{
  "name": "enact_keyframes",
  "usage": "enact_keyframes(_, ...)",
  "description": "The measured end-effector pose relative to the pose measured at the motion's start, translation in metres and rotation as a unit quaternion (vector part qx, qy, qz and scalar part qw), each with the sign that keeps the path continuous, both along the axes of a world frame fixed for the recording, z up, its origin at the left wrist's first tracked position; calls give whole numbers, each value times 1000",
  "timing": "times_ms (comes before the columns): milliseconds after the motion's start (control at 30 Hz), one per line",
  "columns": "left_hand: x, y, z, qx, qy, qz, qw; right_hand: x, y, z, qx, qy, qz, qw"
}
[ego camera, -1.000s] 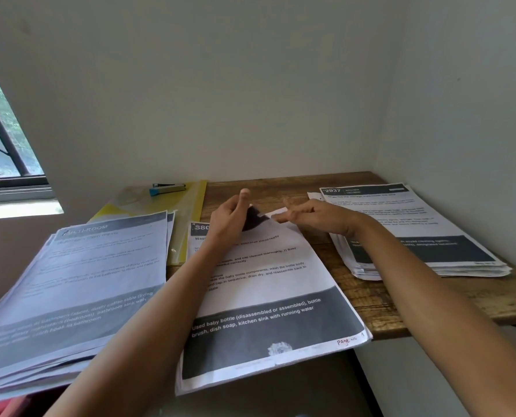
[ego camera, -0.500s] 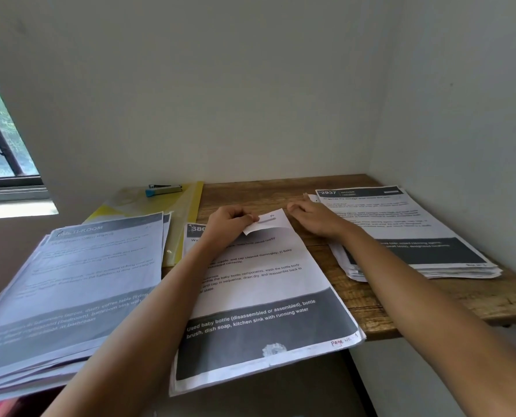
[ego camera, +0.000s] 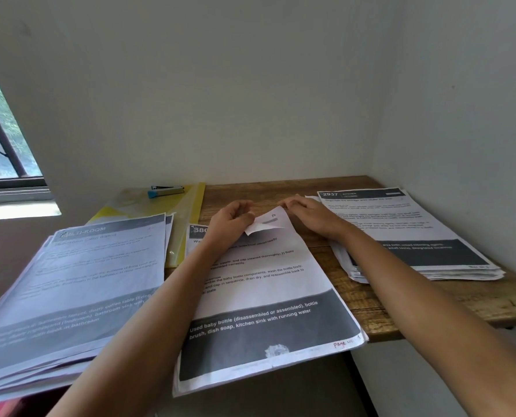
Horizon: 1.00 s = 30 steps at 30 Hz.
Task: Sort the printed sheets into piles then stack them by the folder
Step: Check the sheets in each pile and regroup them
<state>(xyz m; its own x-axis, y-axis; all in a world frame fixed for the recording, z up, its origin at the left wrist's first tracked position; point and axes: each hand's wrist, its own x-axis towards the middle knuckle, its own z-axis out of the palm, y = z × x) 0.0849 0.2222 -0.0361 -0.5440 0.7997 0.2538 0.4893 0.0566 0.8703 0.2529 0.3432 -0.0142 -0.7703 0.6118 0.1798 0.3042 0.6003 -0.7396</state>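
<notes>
Step in hand, as judged: sorting, since three piles lie on the brown wooden table (ego camera: 416,302) and none is stacked yet. The left hand (ego camera: 232,222) pinches the turned-back far corner of the top sheet (ego camera: 265,272), white paper printed with a dark grey band, on the middle pile (ego camera: 235,374). The right hand (ego camera: 310,219) lies just beside it with curled fingers at the same far edge; whether it grips or only steadies cannot be determined. The hands are close together but apart. The next move calls for peeling this single sheet free and carrying it to the left pile (ego camera: 85,281) or the right pile (ego camera: 410,236). The yellow translucent plastic folder (ego camera: 190,212) lies far left of the hands.
</notes>
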Motion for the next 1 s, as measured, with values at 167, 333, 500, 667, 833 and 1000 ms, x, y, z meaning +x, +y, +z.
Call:
enact_keyframes(167, -1, 1, -1, 0, -2, -13, 1000, 2, -4, 5, -58, 55, 31, 996)
enact_keyframes(333, -4, 4, -4, -14, 13, -29, 999, 8, -13, 11, -86, 42, 88, 992)
enact_keyframes(500, -3, 4, -3, -5, 15, -43, 999, 11, -19, 13, -61, 4, 155, 986)
enact_keyframes(667, -7, 5, -6, -11, -4, -35, 999, 11, -17, 13, -5, -62, 166, 984)
enact_keyframes(833, -15, 13, -11, -52, 0, -39, 998, 5, -4, 4, -19, 9, 71, 997)
enact_keyframes(1000, -18, 16, -15, -44, -20, -47, 998, 5, 3, -6, 44, -80, -22, 996)
